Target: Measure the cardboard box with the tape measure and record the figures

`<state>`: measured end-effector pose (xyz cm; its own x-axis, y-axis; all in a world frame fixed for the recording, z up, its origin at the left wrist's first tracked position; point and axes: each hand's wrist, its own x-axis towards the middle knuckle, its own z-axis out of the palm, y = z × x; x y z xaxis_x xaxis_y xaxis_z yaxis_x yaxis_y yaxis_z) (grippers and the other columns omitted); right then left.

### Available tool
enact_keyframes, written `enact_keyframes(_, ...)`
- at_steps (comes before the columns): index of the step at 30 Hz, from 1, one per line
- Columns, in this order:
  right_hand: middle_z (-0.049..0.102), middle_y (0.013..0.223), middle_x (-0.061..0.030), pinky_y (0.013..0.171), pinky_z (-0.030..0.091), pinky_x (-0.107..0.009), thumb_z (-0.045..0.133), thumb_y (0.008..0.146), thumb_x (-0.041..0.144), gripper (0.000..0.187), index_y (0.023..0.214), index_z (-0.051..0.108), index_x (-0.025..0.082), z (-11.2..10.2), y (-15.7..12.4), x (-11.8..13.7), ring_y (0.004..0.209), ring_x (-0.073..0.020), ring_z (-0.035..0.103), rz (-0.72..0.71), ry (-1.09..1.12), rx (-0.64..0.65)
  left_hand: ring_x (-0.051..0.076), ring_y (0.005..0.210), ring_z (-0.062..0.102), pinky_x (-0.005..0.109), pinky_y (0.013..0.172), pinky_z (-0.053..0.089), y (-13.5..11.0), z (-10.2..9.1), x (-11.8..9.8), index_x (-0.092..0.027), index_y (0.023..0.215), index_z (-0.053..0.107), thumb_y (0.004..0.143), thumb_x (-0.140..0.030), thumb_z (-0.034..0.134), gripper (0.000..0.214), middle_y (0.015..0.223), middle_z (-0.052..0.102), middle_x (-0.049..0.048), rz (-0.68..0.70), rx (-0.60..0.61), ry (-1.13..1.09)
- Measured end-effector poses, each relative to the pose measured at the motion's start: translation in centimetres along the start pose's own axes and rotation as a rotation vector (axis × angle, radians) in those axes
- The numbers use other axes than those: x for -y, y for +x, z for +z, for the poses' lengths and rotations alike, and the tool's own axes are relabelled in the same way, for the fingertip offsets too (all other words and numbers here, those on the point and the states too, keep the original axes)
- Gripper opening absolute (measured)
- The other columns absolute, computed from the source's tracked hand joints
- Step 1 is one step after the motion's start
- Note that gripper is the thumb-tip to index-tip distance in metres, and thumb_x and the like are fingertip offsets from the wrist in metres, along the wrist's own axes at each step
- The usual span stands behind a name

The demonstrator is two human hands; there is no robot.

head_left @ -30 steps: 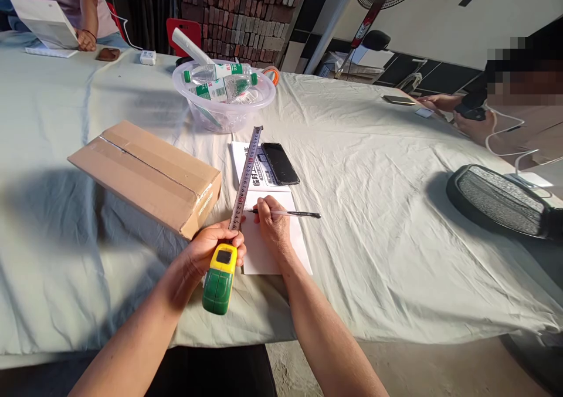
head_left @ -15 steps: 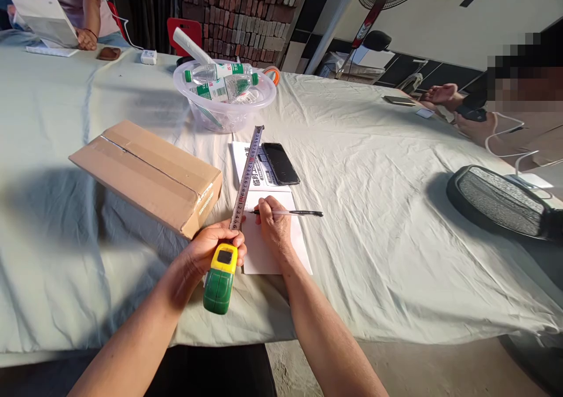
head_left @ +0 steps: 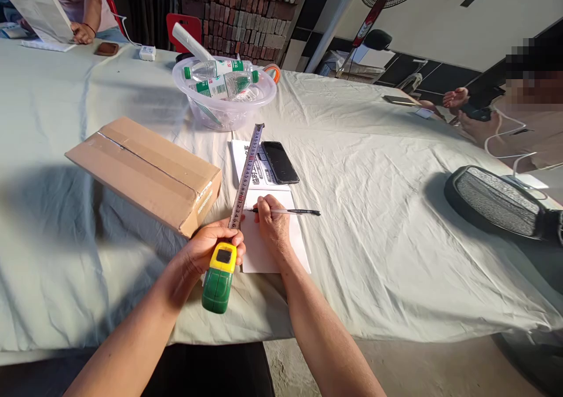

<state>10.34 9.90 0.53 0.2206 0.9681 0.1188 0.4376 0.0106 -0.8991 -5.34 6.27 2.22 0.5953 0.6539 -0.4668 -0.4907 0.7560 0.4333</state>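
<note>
My left hand (head_left: 216, 243) is closed around a green and yellow tape measure (head_left: 219, 280), gripping it where the blade comes out. The blade (head_left: 246, 177) is drawn out and slants away over the notepad's left side. In my right hand (head_left: 273, 224) is a pen (head_left: 297, 211), its tip end at the white page of the notepad (head_left: 257, 250); any writing there is too small to read. A black phone (head_left: 280, 162) lies on the notepad's printed upper part. Left of my left hand, close to it, rests a closed cardboard box (head_left: 145, 171).
Farther back stands a clear plastic basin (head_left: 224, 107) with several bottles, an orange tape roll (head_left: 273, 73) beside it. A small black fan (head_left: 497, 203) lies at the right. People sit at the far left and right of the cloth-covered table (head_left: 373, 268).
My hands, the tape measure and the pen hold nearly the same pose. At the far left, a person's white box has tilted and shifted left. The person at right has moved a little.
</note>
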Motion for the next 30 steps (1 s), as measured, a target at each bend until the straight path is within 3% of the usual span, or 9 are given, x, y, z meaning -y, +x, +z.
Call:
enact_keyframes(8,0.046,0.048,0.0058,0.055,0.037,-0.025,0.046,0.09,0.037,0.033,0.061,0.048,0.022,-0.3,-0.1,0.1,0.049,-0.0118,0.044,0.01,0.13,0.003,0.014,0.049,0.056,0.025,0.051,0.048,-0.1,0.0,0.1,-0.017,0.089,0.058,0.076,-0.01,0.061,0.015,0.059,0.054,-0.0024,0.031,0.004,0.013)
enact_keyframes(11,0.053,0.055,0.0042,0.058,0.041,-0.025,0.046,0.092,0.043,0.033,0.07,0.054,0.021,-0.4,0.3,0.1,0.054,-0.0118,0.048,-0.047,0.303,-0.1,0.014,0.05,0.056,0.025,0.051,0.047,-0.2,-0.1,0.2,-0.017,0.09,0.06,0.076,-0.01,0.061,0.015,0.06,0.053,-0.0024,0.06,0.01,0.032)
enact_keyframes(15,0.065,0.075,0.0001,0.066,0.045,-0.026,0.055,0.089,0.046,0.026,0.087,0.058,0.02,-0.6,0.6,0.4,0.064,-0.0118,0.053,-0.099,0.377,-0.197,0.013,0.049,0.054,0.025,0.051,0.045,-1.1,0.2,0.6,-0.013,0.093,0.066,0.079,-0.012,0.058,0.016,0.058,0.051,-0.0021,0.106,0.088,0.102)
enact_keyframes(20,0.061,0.063,0.0017,0.062,0.049,-0.028,0.044,0.093,0.054,0.034,0.087,0.054,0.021,-0.1,-0.2,0.8,0.057,-0.0136,0.055,-0.176,0.359,0.0,0.014,0.042,0.055,0.023,0.044,0.04,-4.0,1.0,1.7,-0.011,0.083,0.07,0.077,-0.017,0.064,0.011,0.051,0.052,-0.0004,0.135,0.352,0.127)
enact_keyframes(23,0.067,0.086,-0.004,0.076,0.053,-0.037,0.058,0.081,0.065,0.045,0.093,0.055,0.022,0.9,-1.1,1.0,0.079,-0.0204,0.064,-0.311,0.242,0.127,0.015,0.037,0.055,0.023,0.039,0.039,-6.7,0.7,2.6,-0.013,0.082,0.07,0.079,-0.021,0.066,0.009,0.049,0.053,-0.0003,0.176,0.449,0.09)
enact_keyframes(25,0.066,0.102,-0.0089,0.084,0.053,-0.043,0.072,0.065,0.069,0.067,0.107,0.053,0.021,1.8,-1.7,1.1,0.092,-0.0258,0.064,-0.386,0.172,0.163,0.014,0.035,0.054,0.022,0.038,0.038,-8.8,-0.2,3.3,-0.015,0.081,0.07,0.082,-0.02,0.065,0.008,0.047,0.052,-0.0011,0.204,0.429,0.079)
enact_keyframes(27,0.062,0.109,-0.0133,0.089,0.052,-0.047,0.078,0.055,0.07,0.086,0.117,0.048,0.019,3.0,-2.3,1.3,0.1,-0.0305,0.064,-0.464,0.12,0.182,0.014,0.034,0.055,0.022,0.038,0.037,-11.1,-1.4,4.0,-0.016,0.079,0.07,0.082,-0.02,0.066,0.007,0.047,0.054,-0.0011,0.216,0.334,0.083)
enact_keyframes(30,0.059,0.114,-0.0171,0.097,0.05,-0.051,0.08,0.05,0.071,0.088,0.113,0.046,0.019,4.6,-3.0,1.4,0.121,-0.0368,0.056,-0.581,0.09,0.204,0.015,0.037,0.057,0.022,0.04,0.037,-14.4,-3.2,4.8,-0.017,0.074,0.068,0.079,-0.024,0.072,0.009,0.047,0.056,-0.0009,0.217,0.109,0.092)
